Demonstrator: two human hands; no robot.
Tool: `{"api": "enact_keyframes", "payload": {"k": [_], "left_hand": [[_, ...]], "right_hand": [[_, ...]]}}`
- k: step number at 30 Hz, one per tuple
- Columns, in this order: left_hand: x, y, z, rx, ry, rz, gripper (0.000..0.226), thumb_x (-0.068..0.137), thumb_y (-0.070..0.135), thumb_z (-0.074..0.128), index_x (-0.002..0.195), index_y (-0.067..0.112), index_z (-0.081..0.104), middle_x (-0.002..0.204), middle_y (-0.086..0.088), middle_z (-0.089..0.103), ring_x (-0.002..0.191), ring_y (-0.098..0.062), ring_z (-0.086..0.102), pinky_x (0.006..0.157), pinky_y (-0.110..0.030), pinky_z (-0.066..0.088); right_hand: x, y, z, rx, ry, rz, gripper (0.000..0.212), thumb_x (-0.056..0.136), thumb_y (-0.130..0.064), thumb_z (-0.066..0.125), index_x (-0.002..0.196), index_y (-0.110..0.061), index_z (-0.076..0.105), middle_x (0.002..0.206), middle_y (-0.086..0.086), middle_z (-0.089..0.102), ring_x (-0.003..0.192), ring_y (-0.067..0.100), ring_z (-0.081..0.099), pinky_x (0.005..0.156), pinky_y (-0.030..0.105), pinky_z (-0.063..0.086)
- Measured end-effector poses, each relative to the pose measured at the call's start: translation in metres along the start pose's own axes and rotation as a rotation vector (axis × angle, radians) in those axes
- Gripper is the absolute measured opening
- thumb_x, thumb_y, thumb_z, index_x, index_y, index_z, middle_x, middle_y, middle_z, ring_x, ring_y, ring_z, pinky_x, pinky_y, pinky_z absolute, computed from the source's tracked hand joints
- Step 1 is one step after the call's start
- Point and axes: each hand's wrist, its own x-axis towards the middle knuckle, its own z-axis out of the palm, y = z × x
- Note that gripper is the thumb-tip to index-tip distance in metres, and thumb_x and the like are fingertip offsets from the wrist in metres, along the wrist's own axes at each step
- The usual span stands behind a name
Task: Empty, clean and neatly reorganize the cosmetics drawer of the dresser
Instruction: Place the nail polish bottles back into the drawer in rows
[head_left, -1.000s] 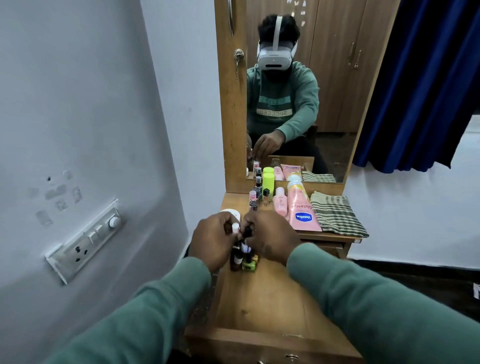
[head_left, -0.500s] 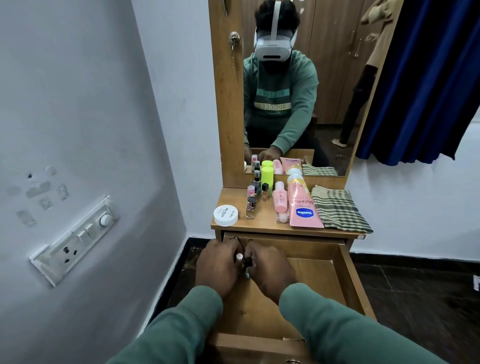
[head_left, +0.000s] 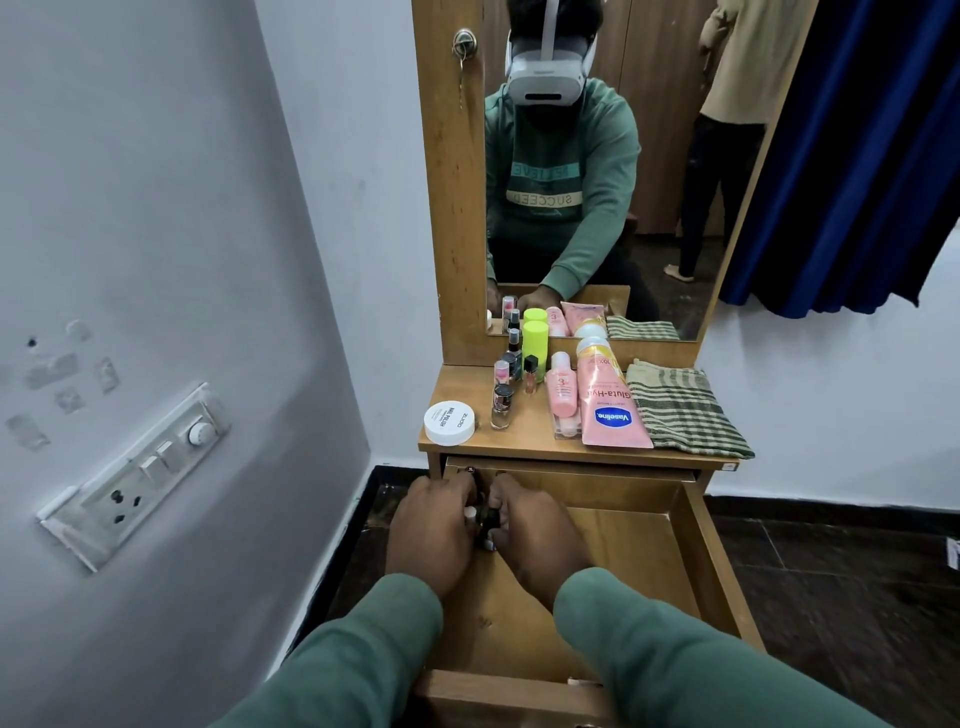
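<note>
- Wooden drawer (head_left: 675, 561) is standing pulled out under the tabletop (head_left: 519, 447), and both hands are reaching down into its far-left corner.
- Left hand (head_left: 434, 535) and right hand (head_left: 535, 535) are pressing close together, fingers curled around a cluster of small bottles (head_left: 485, 519) between them; only a white cap and dark tops are showing, so how many each hand is gripping cannot be told.
- Green sleeves are covering both forearms up to the wrists.
- Beyond the hands, on the tabletop, a white round jar (head_left: 450, 423) is sitting just past the left hand, with a row of small nail polish bottles (head_left: 503, 397) beside it.
- Farther back, a lime green bottle (head_left: 535, 349) is standing upright near the mirror (head_left: 597, 171).
- Past the right hand, a small pink bottle (head_left: 562, 391) and a pink Vaseline tube (head_left: 610, 410) are lying side by side, touching.
- Off to the right of those, a folded green checked cloth (head_left: 683, 413) is lying on the tabletop's edge.
- To the left of the left hand, a switch panel (head_left: 140, 473) is sitting on the grey wall.
</note>
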Motion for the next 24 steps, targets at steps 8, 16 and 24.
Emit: {"api": "enact_keyframes", "payload": {"k": [8, 16, 24], "left_hand": [[-0.002, 0.005, -0.008, -0.079, -0.026, 0.022, 0.024, 0.082, 0.020, 0.073, 0.090, 0.028, 0.052, 0.101, 0.006, 0.061, 0.096, -0.018, 0.052, 0.072, -0.031, 0.040], [0.017, 0.027, -0.035, -0.153, 0.183, 0.046, 0.014, 0.092, 0.019, 0.068, 0.105, 0.020, 0.063, 0.105, 0.001, 0.067, 0.097, -0.019, 0.058, 0.079, -0.032, 0.048], [0.072, 0.066, -0.043, -0.260, 0.231, -0.023, 0.032, 0.092, 0.022, 0.070, 0.121, 0.023, 0.058, 0.111, -0.006, 0.072, 0.096, -0.030, 0.065, 0.083, -0.046, 0.058]], "right_hand": [[-0.006, 0.000, -0.014, -0.004, 0.053, 0.004, 0.026, 0.091, -0.017, 0.068, 0.095, -0.034, 0.049, 0.090, -0.008, 0.064, 0.082, 0.013, 0.062, 0.074, 0.035, 0.059], [0.015, -0.018, -0.060, 0.193, 0.309, 0.055, 0.018, 0.093, -0.010, 0.070, 0.098, -0.024, 0.059, 0.090, -0.009, 0.065, 0.082, 0.009, 0.062, 0.072, 0.026, 0.056], [0.065, -0.038, -0.081, 0.275, 0.374, 0.168, 0.042, 0.095, 0.002, 0.058, 0.132, -0.017, 0.057, 0.121, 0.004, 0.069, 0.108, 0.021, 0.065, 0.090, 0.032, 0.055]]}}
